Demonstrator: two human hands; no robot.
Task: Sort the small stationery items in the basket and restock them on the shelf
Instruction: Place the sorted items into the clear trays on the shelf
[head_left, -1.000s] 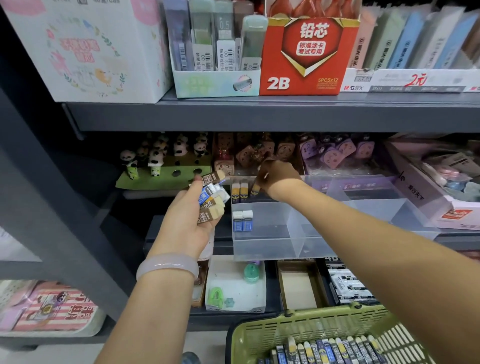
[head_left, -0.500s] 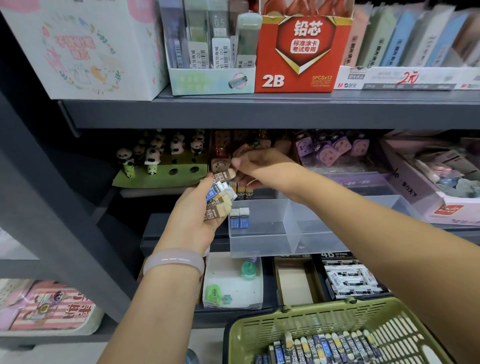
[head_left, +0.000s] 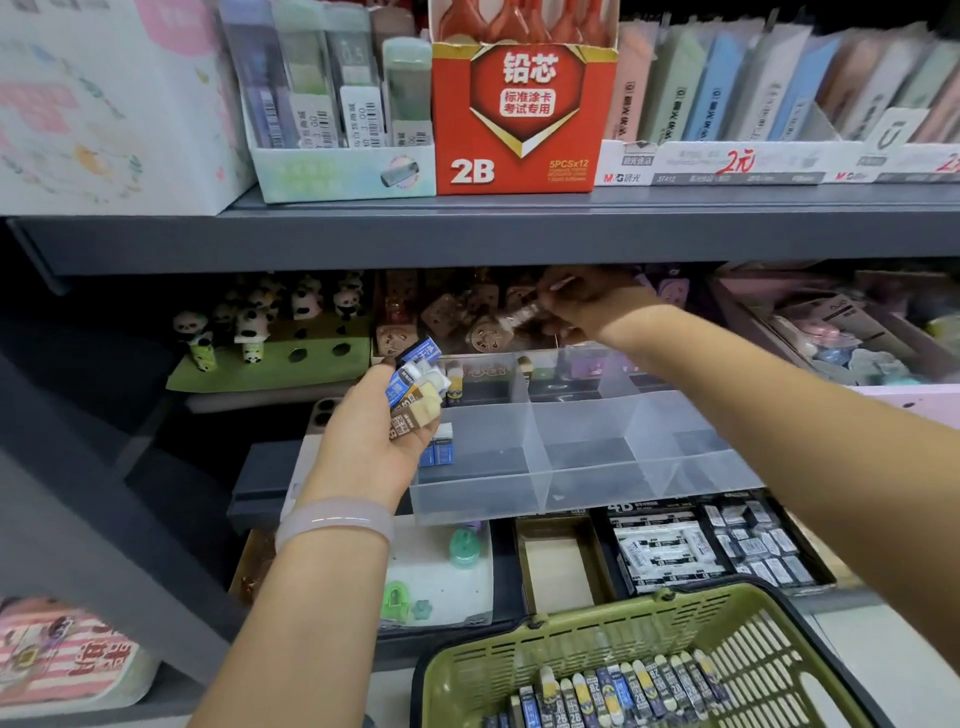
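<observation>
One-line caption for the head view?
Left hand grips small sleeved erasers; right hand pinches one above clear divided tray.

Head-worn view, close, down onto shelf (head_left: 467, 234)

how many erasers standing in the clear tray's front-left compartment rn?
2: blue-and-white erasers upright, side by side at the left wall of the clear tray, partly behind the left hand. More may be hidden.
</observation>
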